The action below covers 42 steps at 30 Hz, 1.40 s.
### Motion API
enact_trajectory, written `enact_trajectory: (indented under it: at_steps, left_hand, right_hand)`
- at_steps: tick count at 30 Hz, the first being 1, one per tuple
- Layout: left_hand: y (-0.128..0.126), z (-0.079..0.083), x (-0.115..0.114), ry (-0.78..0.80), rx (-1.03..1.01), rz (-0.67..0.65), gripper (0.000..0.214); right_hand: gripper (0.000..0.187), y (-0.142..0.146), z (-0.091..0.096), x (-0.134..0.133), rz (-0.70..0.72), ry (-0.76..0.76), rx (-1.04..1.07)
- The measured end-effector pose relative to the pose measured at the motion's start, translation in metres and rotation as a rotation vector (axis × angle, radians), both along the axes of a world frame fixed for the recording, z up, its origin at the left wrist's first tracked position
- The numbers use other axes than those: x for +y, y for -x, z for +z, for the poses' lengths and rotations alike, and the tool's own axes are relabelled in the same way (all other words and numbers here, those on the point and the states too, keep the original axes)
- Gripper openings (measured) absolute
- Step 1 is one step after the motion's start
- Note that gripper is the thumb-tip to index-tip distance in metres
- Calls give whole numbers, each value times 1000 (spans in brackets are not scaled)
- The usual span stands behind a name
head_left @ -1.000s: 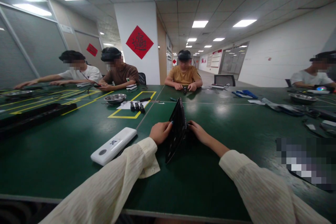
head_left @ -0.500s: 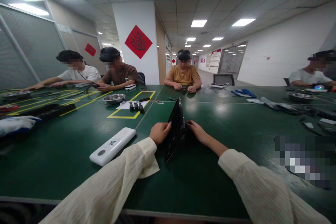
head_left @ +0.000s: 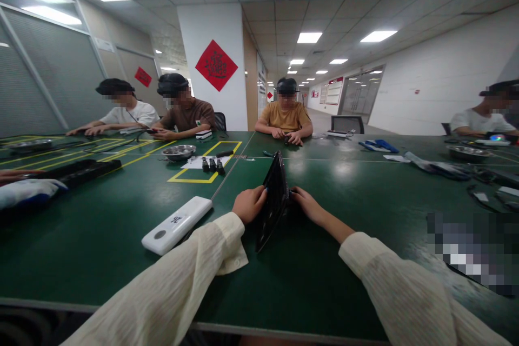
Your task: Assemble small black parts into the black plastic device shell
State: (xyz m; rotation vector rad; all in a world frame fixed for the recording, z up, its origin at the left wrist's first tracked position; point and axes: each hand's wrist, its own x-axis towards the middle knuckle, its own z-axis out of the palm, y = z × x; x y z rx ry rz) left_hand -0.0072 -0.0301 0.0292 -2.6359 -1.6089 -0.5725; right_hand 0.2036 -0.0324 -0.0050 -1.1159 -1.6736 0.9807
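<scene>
A thin black panel (head_left: 271, 211) with a glossy edge stands steeply tilted above the green table, seen nearly edge-on. My left hand (head_left: 248, 205) is closed on its left side, the thumb lying on the near face. On the other side, my right hand (head_left: 307, 205) has its fingers pinched together close against the panel; a small dark shape at the fingertips is too hidden to name. Left of my left forearm lies a white power bank (head_left: 177, 225) marked 26.
Several small black parts (head_left: 213, 166) lie by a yellow-taped rectangle, near a metal bowl (head_left: 179, 152). A black tray (head_left: 87, 174) and a white-and-blue glove (head_left: 30, 193) are at left. Co-workers sit around the green table (head_left: 324, 292). A blue glove (head_left: 379, 146) lies at far right.
The whole view has shifted slightly to the right. The panel and both my hands keep nearly the same pose; across the table, a co-worker's hands have moved closer together.
</scene>
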Motion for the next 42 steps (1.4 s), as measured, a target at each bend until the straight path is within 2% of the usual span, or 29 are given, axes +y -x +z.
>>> enact_trajectory:
  at_steps: [17, 23, 31, 36, 42]
  left_hand:
    - [-1, 2, -1, 54, -28, 4, 46]
    - [0, 2, -2, 23, 7, 7, 35]
    - [-1, 0, 0, 32, -40, 4, 59]
    - [0, 2, -2, 13, 5, -10, 53]
    - [-1, 4, -3, 65, 34, 64, 58]
  right_hand:
    - [25, 0, 1, -2, -11, -6, 1]
    - [23, 0, 0, -1, -17, 11, 10]
    - [25, 2, 3, -4, -17, 22, 23]
    - [25, 1, 4, -5, -11, 13, -3]
    - [26, 2, 2, -3, -21, -6, -21]
